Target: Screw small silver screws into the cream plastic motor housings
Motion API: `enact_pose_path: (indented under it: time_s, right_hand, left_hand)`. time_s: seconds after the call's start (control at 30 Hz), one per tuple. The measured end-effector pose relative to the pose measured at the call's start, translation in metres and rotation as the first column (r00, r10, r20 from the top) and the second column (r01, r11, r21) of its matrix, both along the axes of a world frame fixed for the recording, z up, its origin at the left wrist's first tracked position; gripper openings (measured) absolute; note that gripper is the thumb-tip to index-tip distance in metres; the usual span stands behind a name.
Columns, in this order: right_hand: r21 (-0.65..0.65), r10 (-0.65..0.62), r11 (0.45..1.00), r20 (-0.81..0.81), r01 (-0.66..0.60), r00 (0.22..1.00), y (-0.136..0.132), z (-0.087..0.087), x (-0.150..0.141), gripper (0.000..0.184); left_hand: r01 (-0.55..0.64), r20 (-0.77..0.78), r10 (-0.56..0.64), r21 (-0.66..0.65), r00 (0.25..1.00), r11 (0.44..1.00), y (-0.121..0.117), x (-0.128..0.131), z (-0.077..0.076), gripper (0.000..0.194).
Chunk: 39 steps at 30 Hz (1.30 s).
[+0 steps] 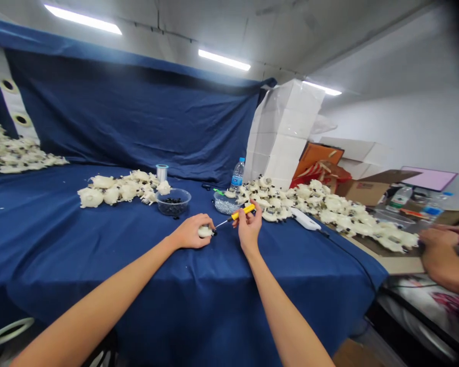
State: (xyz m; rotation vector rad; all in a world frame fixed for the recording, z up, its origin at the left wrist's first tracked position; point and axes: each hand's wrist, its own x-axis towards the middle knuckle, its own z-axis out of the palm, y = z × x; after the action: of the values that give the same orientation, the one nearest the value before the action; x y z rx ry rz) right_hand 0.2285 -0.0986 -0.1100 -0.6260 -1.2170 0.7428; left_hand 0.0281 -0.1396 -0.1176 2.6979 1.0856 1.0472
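My left hand (pixel 190 232) grips a small white moulded piece (pixel 205 232) on the blue cloth-covered table (pixel 80 244). My right hand (pixel 249 229) holds a yellow-handled screwdriver (pixel 243 212) between fingers and thumb. Its thin metal shaft points left, with the tip close to the white piece. Whether the tip touches the piece is hidden. A clear bowl of small black parts (pixel 173 202) stands beyond my left hand, and a bowl of small silvery parts (pixel 225 203) lies just beyond my right hand.
Heaps of white moulded pieces (pixel 122 188) (pixel 313 204) lie across the table, with another heap (pixel 11 151) at far left. Nearby are a spool (pixel 161 172), a water bottle (pixel 237 175) and a white corded tool (pixel 305 219). A co-worker's hand (pixel 439 244) is at right.
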Motion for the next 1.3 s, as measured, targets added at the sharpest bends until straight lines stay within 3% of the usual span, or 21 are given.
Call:
enact_pose_path:
  time_s: [0.7, 1.07, 1.3]
  right_hand:
    - [0.042, -0.025, 0.999, 0.052, 0.023, 0.998, 0.0045, -0.005, 0.0012, 0.042]
    - [0.043, -0.05, 0.998, 0.094, 0.046, 0.994, 0.006, -0.0055, 0.0005, 0.058]
    - [0.055, -0.06, 0.997, 0.104, 0.054, 0.993, 0.0057, -0.0069, -0.0007, 0.056]
  left_hand:
    - [0.005, 0.022, -0.005, 0.024, 1.0, 1.0, 0.001, -0.0033, -0.0037, 0.026]
    - [-0.007, 0.014, 0.007, 0.019, 1.0, 1.0, 0.0011, -0.0051, -0.0033, 0.025]
    - [-0.001, 0.018, 0.001, 0.014, 1.0, 1.0, -0.0028, -0.0053, -0.0016, 0.024]
